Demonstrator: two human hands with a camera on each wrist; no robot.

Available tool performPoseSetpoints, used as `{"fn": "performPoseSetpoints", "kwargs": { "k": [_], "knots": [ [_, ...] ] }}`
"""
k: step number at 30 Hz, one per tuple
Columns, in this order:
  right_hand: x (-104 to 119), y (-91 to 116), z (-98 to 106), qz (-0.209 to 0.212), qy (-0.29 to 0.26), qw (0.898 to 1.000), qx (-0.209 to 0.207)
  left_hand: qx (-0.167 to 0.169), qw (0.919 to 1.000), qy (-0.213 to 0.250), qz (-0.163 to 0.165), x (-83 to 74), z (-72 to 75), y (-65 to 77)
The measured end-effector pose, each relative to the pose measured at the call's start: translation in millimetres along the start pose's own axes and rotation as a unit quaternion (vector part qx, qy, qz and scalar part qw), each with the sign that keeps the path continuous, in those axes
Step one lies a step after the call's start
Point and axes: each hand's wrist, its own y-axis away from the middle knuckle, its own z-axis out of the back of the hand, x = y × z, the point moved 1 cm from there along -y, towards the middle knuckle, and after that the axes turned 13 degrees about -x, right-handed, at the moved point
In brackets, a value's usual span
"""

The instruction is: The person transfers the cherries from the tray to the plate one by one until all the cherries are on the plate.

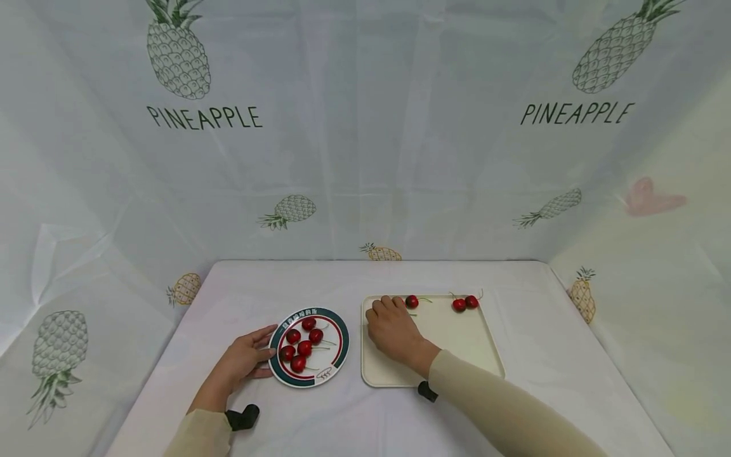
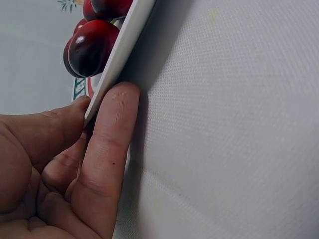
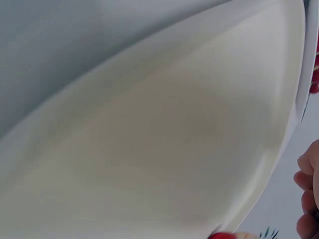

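My left hand holds the left rim of a round plate with a dark green border. In the left wrist view, the thumb lies at the upper side and a finger supports the underside. Several red cherries with stems sit on the plate. Over the left part of a cream tray, my right hand has curled fingers. A thin stem shows beside it; whatever is under the fingers is hidden. A cherry lies just right of that hand.
Two more cherries lie near the tray's far right corner. Plate and tray stand side by side on a table covered with white cloth. Pineapple-print curtains hang behind and at both sides.
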Motion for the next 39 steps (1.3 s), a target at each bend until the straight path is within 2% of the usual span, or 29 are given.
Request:
{"fn": "performPoseSetpoints", "kwargs": {
  "k": [6, 12, 19, 25, 35, 39],
  "knots": [
    [-23, 17, 0, -0.005, 0.006, 1.0, -0.004, -0.001, 1.0, 0.002, 0.003, -1.3, -0.6, 0.7],
    [-53, 33, 5, -0.031, 0.009, 0.999, -0.003, -0.006, 0.9999, 0.0, 0.008, -2.9, -1.2, 0.8],
    [-85, 48, 9, -0.051, 0.038, 0.998, 0.008, -0.007, 0.9999, -0.003, 0.01, -2.3, -2.6, -0.5],
    [-92, 53, 5, -0.031, 0.04, 0.998, 0.021, -0.007, 0.9999, -0.005, 0.012, -1.1, -2.3, -3.4],
    [-94, 51, -8, 0.032, 0.05, 0.997, 0.042, -0.008, 0.9999, -0.004, 0.014, -1.2, -2.9, -3.3],
    [-94, 49, -10, 0.04, 0.058, 0.996, 0.054, -0.009, 0.9998, -0.006, 0.014, -0.9, -2.4, -3.8]
  ]
}}
